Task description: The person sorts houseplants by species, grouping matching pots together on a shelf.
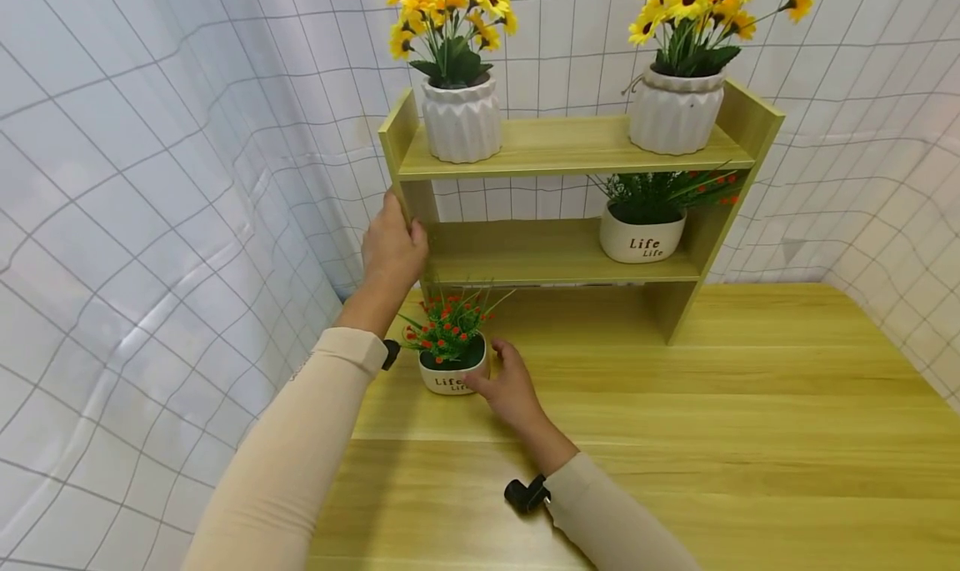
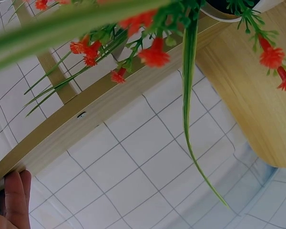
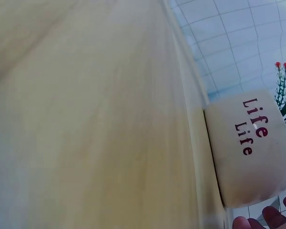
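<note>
My left hand (image 1: pixel 393 246) holds the left side panel of a two-tier wooden shelf (image 1: pixel 562 250); the fingers lie along its outer face and the thumb is at its front edge. In the left wrist view, two fingers (image 2: pixel 16 195) rest against the panel. Below, a white oval flowerpot (image 1: pixel 450 379) marked "Life", with red artificial flowers (image 1: pixel 450 325), stands on the table by the shelf's left foot. My right hand (image 1: pixel 513 388) is at its right end, thumb and fingers spread around it. From the right wrist view, whether the fingertips (image 3: pixel 274 217) touch the pot (image 3: pixel 250 148) is unclear.
Two ribbed white pots, one on the left (image 1: pixel 461 125) and another on the right (image 1: pixel 675 117), hold yellow flowers on the top board. A second "Life" pot (image 1: pixel 641 233) sits on the middle board's right. Gridded white curtains (image 1: pixel 202 179) surround the wooden table (image 1: pixel 750 438).
</note>
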Action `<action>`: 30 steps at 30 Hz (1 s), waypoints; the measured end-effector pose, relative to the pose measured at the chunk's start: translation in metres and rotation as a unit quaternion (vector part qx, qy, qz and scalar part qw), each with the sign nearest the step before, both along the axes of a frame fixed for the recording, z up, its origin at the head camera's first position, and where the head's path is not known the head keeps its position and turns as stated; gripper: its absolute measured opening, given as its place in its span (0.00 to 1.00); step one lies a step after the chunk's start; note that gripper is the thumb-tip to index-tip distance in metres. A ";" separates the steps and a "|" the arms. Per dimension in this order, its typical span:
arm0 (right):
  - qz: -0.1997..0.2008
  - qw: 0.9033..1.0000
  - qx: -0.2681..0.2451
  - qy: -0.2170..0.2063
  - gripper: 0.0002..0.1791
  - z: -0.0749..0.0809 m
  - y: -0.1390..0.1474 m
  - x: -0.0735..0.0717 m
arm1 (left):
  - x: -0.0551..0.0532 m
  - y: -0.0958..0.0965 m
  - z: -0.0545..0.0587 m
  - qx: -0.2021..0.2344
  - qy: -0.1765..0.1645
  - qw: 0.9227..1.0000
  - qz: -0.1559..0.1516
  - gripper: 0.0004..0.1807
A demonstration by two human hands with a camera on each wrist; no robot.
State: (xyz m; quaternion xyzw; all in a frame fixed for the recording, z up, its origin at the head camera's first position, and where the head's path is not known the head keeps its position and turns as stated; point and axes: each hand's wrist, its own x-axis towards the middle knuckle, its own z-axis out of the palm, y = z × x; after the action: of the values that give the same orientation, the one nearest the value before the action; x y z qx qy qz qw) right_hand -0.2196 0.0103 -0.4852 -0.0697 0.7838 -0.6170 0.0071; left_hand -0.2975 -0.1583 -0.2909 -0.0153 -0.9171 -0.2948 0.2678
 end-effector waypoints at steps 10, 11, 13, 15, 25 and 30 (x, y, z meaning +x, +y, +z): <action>0.018 1.000 -0.014 0.017 0.47 -0.009 -0.010 -0.011 | 0.000 0.001 0.000 0.001 0.005 1.000 0.002 0.24; 0.018 1.000 -0.014 0.019 0.47 -0.010 -0.012 -0.012 | 0.001 0.001 0.000 0.000 0.006 1.000 0.002 0.24; 0.017 1.000 -0.013 0.022 0.47 -0.013 -0.014 -0.013 | 0.001 0.000 0.000 -0.001 0.010 1.000 0.001 0.24; 0.013 1.000 -0.009 0.024 0.46 -0.014 -0.015 -0.014 | 0.002 0.001 -0.001 -0.002 0.013 1.000 -0.003 0.23; -0.011 1.000 -0.003 0.014 0.46 -0.011 -0.011 -0.007 | 0.000 0.001 -0.004 -0.001 0.016 1.000 -0.002 0.24; -0.020 1.000 -0.008 0.008 0.47 -0.007 -0.004 -0.004 | -0.002 0.000 -0.003 -0.005 0.016 1.000 0.002 0.24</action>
State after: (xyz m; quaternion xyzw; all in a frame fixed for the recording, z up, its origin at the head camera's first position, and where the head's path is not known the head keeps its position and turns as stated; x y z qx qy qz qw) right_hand -0.2235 0.0060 -0.4920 -0.0591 0.7803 -0.6225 -0.0114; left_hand -0.2995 -0.1580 -0.2943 -0.0193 -0.9142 -0.2896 0.2829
